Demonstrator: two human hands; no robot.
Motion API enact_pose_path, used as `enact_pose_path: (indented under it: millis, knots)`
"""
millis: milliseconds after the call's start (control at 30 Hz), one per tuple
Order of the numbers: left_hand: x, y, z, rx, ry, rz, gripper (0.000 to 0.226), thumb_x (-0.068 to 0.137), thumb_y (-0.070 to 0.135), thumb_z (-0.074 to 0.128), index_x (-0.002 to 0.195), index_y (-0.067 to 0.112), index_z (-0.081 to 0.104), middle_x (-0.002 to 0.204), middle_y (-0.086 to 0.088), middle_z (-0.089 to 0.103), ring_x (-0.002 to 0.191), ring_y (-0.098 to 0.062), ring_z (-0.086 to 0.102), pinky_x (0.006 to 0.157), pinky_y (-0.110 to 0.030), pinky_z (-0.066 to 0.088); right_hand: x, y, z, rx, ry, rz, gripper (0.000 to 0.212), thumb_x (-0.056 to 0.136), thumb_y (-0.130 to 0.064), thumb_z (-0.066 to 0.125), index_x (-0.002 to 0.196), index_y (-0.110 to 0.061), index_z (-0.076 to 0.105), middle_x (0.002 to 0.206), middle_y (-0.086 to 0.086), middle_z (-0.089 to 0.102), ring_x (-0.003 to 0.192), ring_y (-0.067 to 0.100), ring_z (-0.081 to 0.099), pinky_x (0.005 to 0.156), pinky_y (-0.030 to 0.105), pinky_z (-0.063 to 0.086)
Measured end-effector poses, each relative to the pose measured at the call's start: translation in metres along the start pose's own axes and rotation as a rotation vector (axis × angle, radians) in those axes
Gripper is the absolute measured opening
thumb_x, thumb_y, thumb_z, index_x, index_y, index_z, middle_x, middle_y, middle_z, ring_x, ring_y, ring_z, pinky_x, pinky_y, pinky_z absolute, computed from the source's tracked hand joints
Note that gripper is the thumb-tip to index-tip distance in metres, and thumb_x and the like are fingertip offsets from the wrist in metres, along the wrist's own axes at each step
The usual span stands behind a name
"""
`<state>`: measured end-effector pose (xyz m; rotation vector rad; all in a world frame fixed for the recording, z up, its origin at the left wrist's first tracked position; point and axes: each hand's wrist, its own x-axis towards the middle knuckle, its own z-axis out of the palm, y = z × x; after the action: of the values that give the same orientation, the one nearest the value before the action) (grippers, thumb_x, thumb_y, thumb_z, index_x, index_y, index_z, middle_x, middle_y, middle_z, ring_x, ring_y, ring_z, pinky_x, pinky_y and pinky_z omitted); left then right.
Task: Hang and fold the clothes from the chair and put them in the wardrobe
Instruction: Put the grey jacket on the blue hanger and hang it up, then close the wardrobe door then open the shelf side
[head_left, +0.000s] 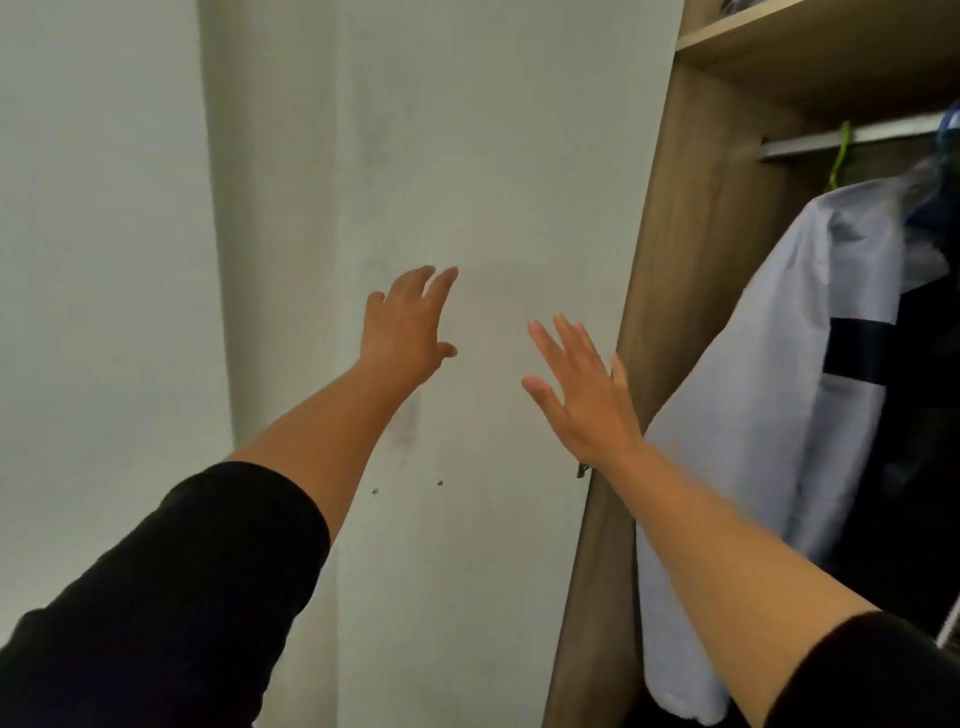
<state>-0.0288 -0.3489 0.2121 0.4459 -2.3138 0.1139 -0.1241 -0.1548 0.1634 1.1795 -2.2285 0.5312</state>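
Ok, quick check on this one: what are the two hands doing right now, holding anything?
Left hand: open, fingers straight, holding nothing, stretched toward the white panel.
Right hand: open, fingers spread, holding nothing.

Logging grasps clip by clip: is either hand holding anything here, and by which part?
Nothing is held. The left hand and right hand are both open with fingers spread, reaching toward the white door.

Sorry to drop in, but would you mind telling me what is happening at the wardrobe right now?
A person stands at an open wardrobe, both arms stretched toward its white door. The left hand and right hand are open with fingers spread and hold nothing. Inside, a pale shirt hangs on a green hanger from the rail, beside dark clothes.
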Motion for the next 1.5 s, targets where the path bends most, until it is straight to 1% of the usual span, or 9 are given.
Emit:
enact_pose_path:
  millis: [300, 400, 533, 667, 767, 867, 1167, 1400, 1500]
  knots:
    - [-0.029, -0.111, -0.023, 0.108, -0.055, -0.189, 0.105, 0.075, 0.046, 0.073, 0.149, 0.035, 0.0, 0.157, -0.007, 0.011, 0.144, -0.025, 0.015, 0.108, -0.048, 0.029, 0.01, -0.095, 0.101, -0.042, -0.156, -0.224, 0.064, 0.083, -0.065, 0.0, 0.144, -0.046, -0.006, 0.159, -0.01, -0.005, 0.147, 0.013, -0.006, 0.115, 0.051, 0.005]
    - [-0.015, -0.132, -0.015, 0.079, -0.06, -0.172, 0.106, 0.076, 0.045, 0.073, 0.149, 0.035, -0.004, 0.157, -0.007, 0.014, 0.143, -0.026, 0.02, 0.108, -0.049, 0.031, 0.031, -0.109, 0.13, -0.117, -0.166, -0.332, 0.064, 0.089, -0.063, 0.002, 0.147, -0.041, 0.016, 0.159, -0.007, 0.013, 0.147, 0.018, 0.01, 0.112, 0.056, 0.017]
    - [0.013, -0.146, 0.001, 0.016, -0.087, -0.116, 0.102, 0.084, 0.04, 0.066, 0.149, 0.025, -0.011, 0.155, -0.002, 0.025, 0.136, -0.026, 0.036, 0.106, -0.045, 0.033, 0.053, -0.118, 0.166, -0.261, -0.087, -0.442, 0.051, 0.09, -0.051, 0.027, 0.132, -0.035, 0.05, 0.146, -0.004, 0.044, 0.137, 0.02, 0.038, 0.099, 0.057, 0.039]
    - [0.032, -0.149, 0.017, -0.155, -0.17, -0.086, 0.088, 0.088, 0.024, 0.065, 0.151, 0.026, 0.003, 0.145, 0.004, 0.044, 0.119, -0.031, 0.052, 0.099, -0.039, 0.041, 0.061, -0.118, 0.191, -0.327, 0.062, -0.538, 0.044, 0.09, -0.045, 0.043, 0.13, -0.031, 0.054, 0.149, -0.003, 0.04, 0.141, 0.022, 0.03, 0.106, 0.059, 0.028]
    - [0.032, -0.152, 0.019, -0.244, -0.171, -0.103, 0.068, 0.088, 0.021, 0.065, 0.144, 0.02, 0.027, 0.141, 0.003, 0.049, 0.124, -0.03, 0.049, 0.101, -0.039, 0.04, 0.059, -0.115, 0.197, -0.369, 0.086, -0.563, 0.049, 0.082, -0.042, 0.063, 0.129, -0.028, 0.057, 0.149, -0.001, 0.04, 0.141, 0.025, 0.029, 0.108, 0.062, 0.024]
    - [0.026, -0.148, 0.014, -0.264, -0.144, -0.085, 0.059, 0.088, 0.018, 0.064, 0.139, 0.017, 0.034, 0.138, 0.003, 0.052, 0.124, -0.028, 0.048, 0.1, -0.038, 0.04, 0.05, -0.117, 0.194, -0.373, 0.066, -0.568, 0.049, 0.084, -0.04, 0.062, 0.13, -0.027, 0.055, 0.152, 0.0, 0.034, 0.144, 0.025, 0.02, 0.111, 0.062, 0.012]
    - [-0.034, -0.087, -0.045, -0.265, -0.098, 0.047, 0.055, 0.081, 0.031, 0.071, 0.127, 0.016, 0.046, 0.128, 0.004, 0.061, 0.12, -0.022, 0.055, 0.1, -0.038, 0.042, -0.033, -0.114, 0.119, -0.483, 0.083, -0.651, 0.039, 0.091, -0.037, 0.047, 0.126, -0.024, 0.058, 0.144, 0.0, 0.046, 0.143, 0.026, 0.024, 0.11, 0.061, 0.016]
    - [-0.091, 0.032, -0.093, -0.326, -0.002, 0.241, 0.062, 0.079, 0.042, 0.071, 0.13, 0.017, 0.047, 0.129, 0.007, 0.06, 0.092, -0.026, 0.064, 0.09, -0.035, 0.046, -0.136, -0.072, 0.029, -0.559, 0.033, -0.562, 0.037, 0.092, -0.039, 0.039, 0.109, -0.02, 0.065, 0.125, 0.001, 0.055, 0.138, 0.024, 0.027, 0.108, 0.061, 0.019]
    - [-0.099, 0.099, -0.102, -0.374, 0.012, 0.366, 0.082, 0.074, 0.046, 0.073, 0.141, 0.019, 0.034, 0.14, 0.003, 0.05, 0.119, -0.023, 0.055, 0.101, -0.036, 0.042, -0.176, -0.042, -0.017, -0.659, -0.009, -0.467, 0.035, 0.092, -0.041, 0.041, 0.104, -0.022, 0.067, 0.121, -0.001, 0.058, 0.134, 0.023, 0.029, 0.109, 0.06, 0.014]
